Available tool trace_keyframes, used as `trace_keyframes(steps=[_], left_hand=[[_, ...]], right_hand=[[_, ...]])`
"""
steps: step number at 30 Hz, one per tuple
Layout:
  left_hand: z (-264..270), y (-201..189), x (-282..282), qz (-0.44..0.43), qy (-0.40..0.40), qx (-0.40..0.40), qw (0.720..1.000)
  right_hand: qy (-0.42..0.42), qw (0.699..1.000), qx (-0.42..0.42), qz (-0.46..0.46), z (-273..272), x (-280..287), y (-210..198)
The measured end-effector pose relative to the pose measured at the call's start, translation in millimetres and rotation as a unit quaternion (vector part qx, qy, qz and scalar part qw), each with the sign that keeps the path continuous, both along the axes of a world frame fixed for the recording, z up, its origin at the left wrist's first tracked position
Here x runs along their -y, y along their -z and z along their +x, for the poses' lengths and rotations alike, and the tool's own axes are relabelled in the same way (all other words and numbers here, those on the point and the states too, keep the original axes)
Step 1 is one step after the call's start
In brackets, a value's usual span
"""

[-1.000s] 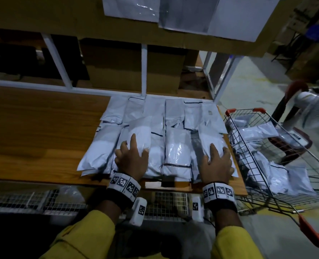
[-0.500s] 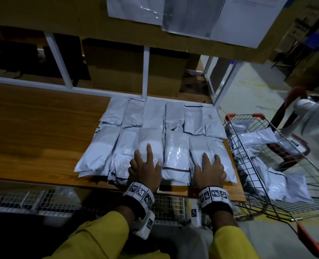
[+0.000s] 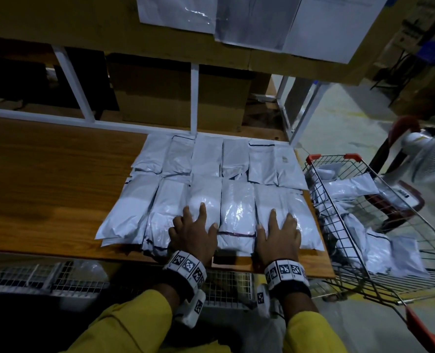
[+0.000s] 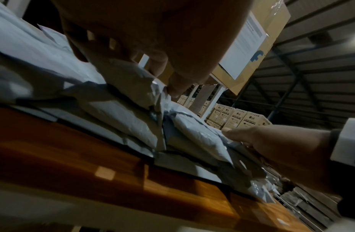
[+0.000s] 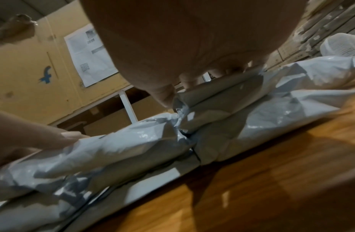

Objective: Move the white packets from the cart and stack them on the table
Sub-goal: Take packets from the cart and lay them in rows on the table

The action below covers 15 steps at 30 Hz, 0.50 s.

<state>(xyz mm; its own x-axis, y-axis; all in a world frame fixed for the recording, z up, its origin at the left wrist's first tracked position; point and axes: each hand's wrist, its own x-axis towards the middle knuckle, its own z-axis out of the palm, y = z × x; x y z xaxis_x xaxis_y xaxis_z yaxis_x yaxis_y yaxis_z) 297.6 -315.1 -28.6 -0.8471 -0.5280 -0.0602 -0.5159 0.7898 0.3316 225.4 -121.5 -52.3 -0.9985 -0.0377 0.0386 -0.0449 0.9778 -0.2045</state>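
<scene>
Several white packets point(image 3: 211, 184) lie in two overlapping rows on the wooden table point(image 3: 45, 179). My left hand point(image 3: 194, 229) rests flat, fingers straight, on the near end of a front-row packet point(image 4: 121, 108). My right hand point(image 3: 278, 231) presses flat on the front-right packet point(image 3: 282, 207), a packet-width away from the left hand. In the right wrist view the palm sits on a crinkled packet point(image 5: 242, 113). More white packets point(image 3: 379, 250) lie in the wire cart point(image 3: 338, 217) to the right of the table.
White shelf posts point(image 3: 194, 98) and cardboard boxes point(image 3: 155, 93) stand behind the packets. Paper sheets point(image 3: 257, 19) hang from the shelf above. A white fan point(image 3: 433, 154) stands beyond the cart. A wire grid point(image 3: 45, 273) runs below the table's front edge.
Both hands have slid toward me along the front-row packets, the left one also shifting right. The front packets now lie flatter and straighter.
</scene>
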Motion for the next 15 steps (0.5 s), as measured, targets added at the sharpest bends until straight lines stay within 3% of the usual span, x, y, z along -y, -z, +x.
trace_keyframes(steps=[10, 15], left_hand=[[-5.5, 5.0, 10.1, -0.011, 0.009, -0.011, 1.000], [-7.2, -0.9, 7.6, 0.015, -0.013, -0.107, 0.994]], right_hand=[[-0.008, 0.998, 0.028, 0.047, -1.9, 4.1, -1.4], [-0.004, 0.999, 0.030, 0.024, -1.1, 2.8, -6.7]])
